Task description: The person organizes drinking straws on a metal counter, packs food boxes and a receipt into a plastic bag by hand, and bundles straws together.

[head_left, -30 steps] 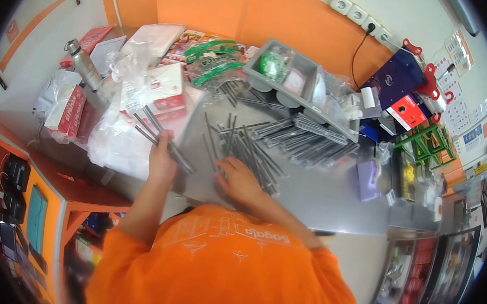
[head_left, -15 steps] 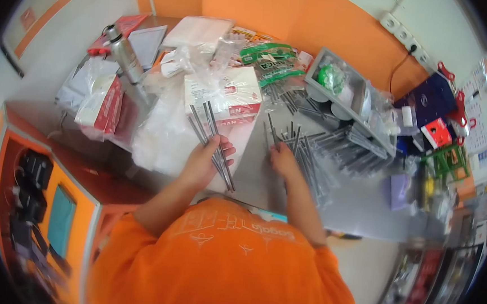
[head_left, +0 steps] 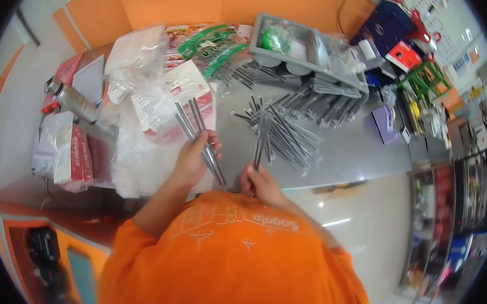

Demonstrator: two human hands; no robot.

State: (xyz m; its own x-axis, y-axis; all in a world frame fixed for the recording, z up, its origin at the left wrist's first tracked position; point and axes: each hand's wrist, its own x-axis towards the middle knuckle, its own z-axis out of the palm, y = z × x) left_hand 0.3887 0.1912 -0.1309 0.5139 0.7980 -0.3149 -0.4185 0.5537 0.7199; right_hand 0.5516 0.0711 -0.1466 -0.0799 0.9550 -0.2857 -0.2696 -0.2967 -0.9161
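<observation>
My left hand (head_left: 194, 158) is closed round several dark grey drinking straws (head_left: 187, 121), which slant up to the left over a white and red box (head_left: 174, 93). Close to the table's front edge, my right hand (head_left: 259, 185) grips a few similar straws (head_left: 260, 144) by their lower ends, pointing upward. Right beside these lies a loose pile of straws (head_left: 298, 138), seemingly in clear wrappers. More straws (head_left: 328, 105) lie in a row behind the pile. The exact number in each hand cannot be made out.
A grey divided bin (head_left: 295, 62) stands at the back, with a green and clear bag (head_left: 211, 51) to its left. On the left are a steel bottle (head_left: 72, 99), plastic bags (head_left: 132, 167) and a red-white pack (head_left: 74, 154). A purple object (head_left: 385, 125) sits at right.
My right hand has drawn back toward my body, bringing straws away from the pile. My left hand still holds its straws. The camera view has turned toward the right.
</observation>
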